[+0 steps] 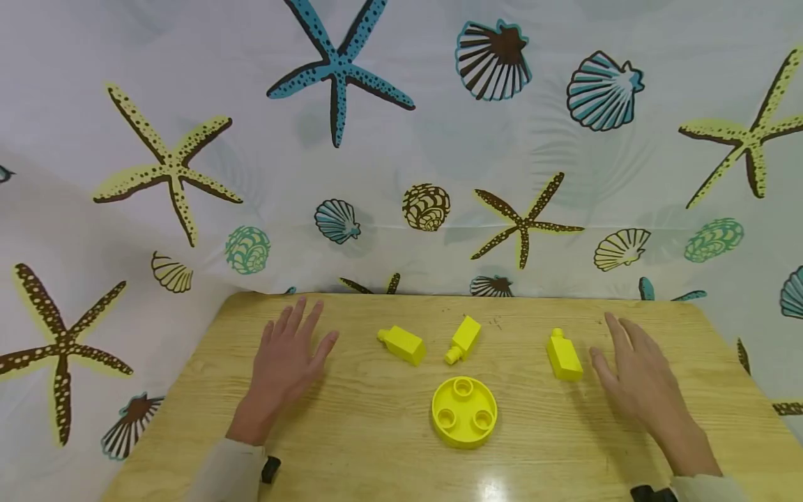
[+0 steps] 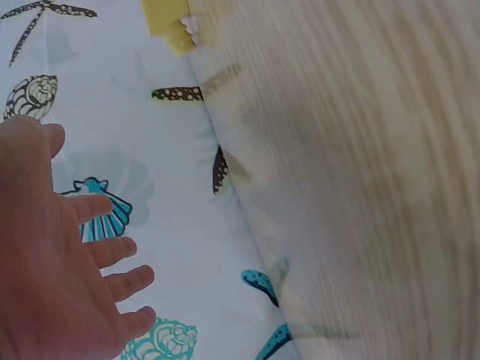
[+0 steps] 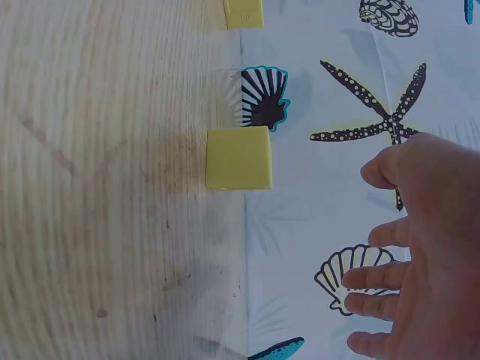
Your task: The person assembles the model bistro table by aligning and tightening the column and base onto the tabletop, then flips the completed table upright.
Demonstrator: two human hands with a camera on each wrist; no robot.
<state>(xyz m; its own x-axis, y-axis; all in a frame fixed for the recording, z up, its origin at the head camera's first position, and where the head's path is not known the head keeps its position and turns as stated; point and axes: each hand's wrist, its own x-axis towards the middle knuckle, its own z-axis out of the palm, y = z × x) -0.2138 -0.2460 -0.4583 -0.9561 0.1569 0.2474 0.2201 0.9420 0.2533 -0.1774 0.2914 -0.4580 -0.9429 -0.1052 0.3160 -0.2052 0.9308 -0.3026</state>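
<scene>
Three yellow blocks, each with a narrow round peg at one end, lie on the wooden table: a left block, a middle block and a right block. Nearer to the person is a round yellow base with three ring-shaped sockets facing up. My left hand is left of the left block, fingers spread, holding nothing. Just right of the right block, without touching it, is my right hand, its fingers extended. The right wrist view shows a block's flat end beside that hand.
The wooden table ends at a white cloth printed with starfish and shells, which rises behind it and hangs at both sides. A dark strap piece is at the left sleeve, another at the right one.
</scene>
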